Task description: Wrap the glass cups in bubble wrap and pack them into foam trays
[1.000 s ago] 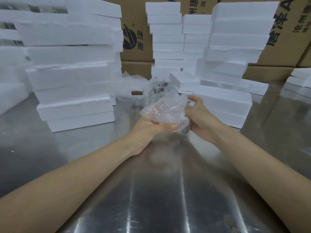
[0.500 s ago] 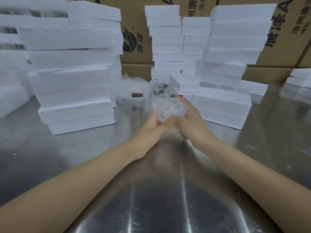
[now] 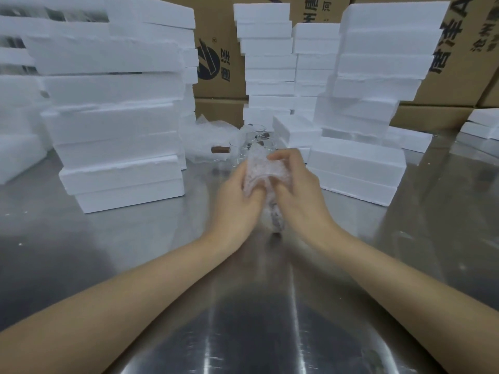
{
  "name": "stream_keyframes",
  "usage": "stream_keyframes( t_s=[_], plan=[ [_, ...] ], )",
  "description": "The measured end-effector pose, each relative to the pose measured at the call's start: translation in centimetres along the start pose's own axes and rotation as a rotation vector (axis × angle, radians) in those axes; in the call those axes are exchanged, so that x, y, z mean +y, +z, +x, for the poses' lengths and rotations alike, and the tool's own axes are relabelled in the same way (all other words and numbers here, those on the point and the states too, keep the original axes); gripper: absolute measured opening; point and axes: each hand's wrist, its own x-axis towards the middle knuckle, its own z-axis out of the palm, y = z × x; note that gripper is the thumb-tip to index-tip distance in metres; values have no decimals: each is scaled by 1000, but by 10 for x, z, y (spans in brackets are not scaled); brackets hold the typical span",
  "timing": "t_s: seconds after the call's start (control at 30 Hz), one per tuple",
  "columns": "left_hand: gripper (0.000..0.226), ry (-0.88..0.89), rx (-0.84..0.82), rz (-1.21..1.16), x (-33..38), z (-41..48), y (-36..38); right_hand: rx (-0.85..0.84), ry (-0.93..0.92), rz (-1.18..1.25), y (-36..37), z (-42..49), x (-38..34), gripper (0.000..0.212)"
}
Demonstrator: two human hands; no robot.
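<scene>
A glass cup wrapped in bubble wrap [image 3: 263,171] sits between both hands above the steel table [image 3: 135,252]. My left hand [image 3: 235,201] grips its left side with the thumb pressed into the wrap. My right hand [image 3: 298,195] closes over its right side and top, fingers curled on the wrap. The cup's base [image 3: 275,222] shows below the hands, close to the table. Bare glass cups [image 3: 255,136] stand just behind, next to a loose heap of bubble wrap [image 3: 208,139]. White foam trays [image 3: 356,168] are stacked at the right.
A tall stack of foam trays [image 3: 118,125] rises at the left, more stacks [image 3: 267,63] at the back centre and right. Cardboard boxes [image 3: 221,49] line the back. A small brown cylinder [image 3: 220,150] lies by the loose wrap. More foam pieces [image 3: 480,125] lie far right.
Both hands have moved forward and closed around the bundle. The loose flap of bubble wrap has been pressed tight against the cup, which has turned more upright.
</scene>
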Motion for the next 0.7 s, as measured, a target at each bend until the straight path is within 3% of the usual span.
stream_keyframes(
  t_s=[0.13,0.3,0.43,0.5,0.57,0.63,0.7],
  plan=[
    [70,24,-141,11,0,-8,7,83,56,85,-11,11,3,47],
    [64,231,-125,374,4,-6,-2,36,-60,-194,-6,5,-1,41],
    [67,452,-96,387,8,-1,-10,-8,-72,-186,-3,0,-8,28],
    [63,364,-56,271,7,1,-12,-35,-105,-197,-2,0,-10,26],
    [54,196,44,141,1,5,-13,-156,-56,-116,-3,4,-8,37],
    [41,-17,140,-19,-8,12,-12,-312,102,196,-7,10,-4,43],
    [40,-189,218,-188,-11,17,-12,-367,254,473,-12,15,7,49]
  ],
)
